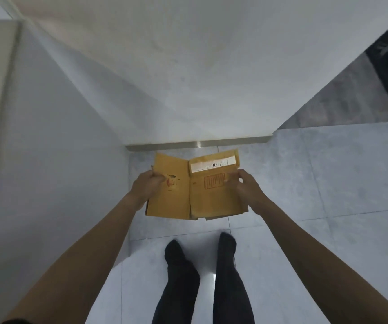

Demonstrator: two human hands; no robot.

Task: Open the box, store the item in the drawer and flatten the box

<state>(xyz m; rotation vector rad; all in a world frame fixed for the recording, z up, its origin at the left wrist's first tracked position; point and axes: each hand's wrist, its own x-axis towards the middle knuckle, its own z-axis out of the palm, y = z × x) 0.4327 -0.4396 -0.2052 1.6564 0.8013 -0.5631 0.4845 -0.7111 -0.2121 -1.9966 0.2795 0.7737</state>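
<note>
A brown cardboard box (195, 197) hangs flattened in the air in front of me, above the floor. It shows two flat panels side by side with a crease between them. The right panel carries a white shipping label and a red printed stamp; the left panel has red marks. My left hand (147, 184) grips the left edge of the box. My right hand (246, 185) grips the right edge, thumb on the front face. No drawer and no stored item are in view.
A white wall (188, 78) rises straight ahead, ending in a metal skirting strip (197, 143) just beyond the box. Another white surface (48, 160) runs along the left. Grey floor tiles (328, 183) spread to the right. My dark-clothed legs (202, 277) stand below the box.
</note>
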